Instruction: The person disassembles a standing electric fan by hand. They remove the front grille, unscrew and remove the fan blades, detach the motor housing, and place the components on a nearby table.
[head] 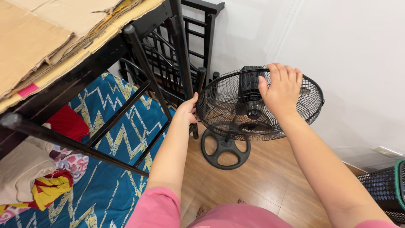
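Note:
A black standing fan [236, 109] with a round wire cage stands on the wooden floor on a circular base [225, 150], near the white wall. My left hand [187, 109] grips the left rim of the cage. My right hand [282, 86] rests over the top of the cage, fingers curled around the upper rim beside the motor housing [249, 90]. Both arms reach forward from pink sleeves.
A black metal bunk bed frame [139, 55] stands at left, with a blue zigzag sheet [105, 169], folded clothes [38, 177] and cardboard [46, 33] on the upper level. A dark perforated basket [386, 188] sits at right. A wall socket [386, 151] is low on the wall.

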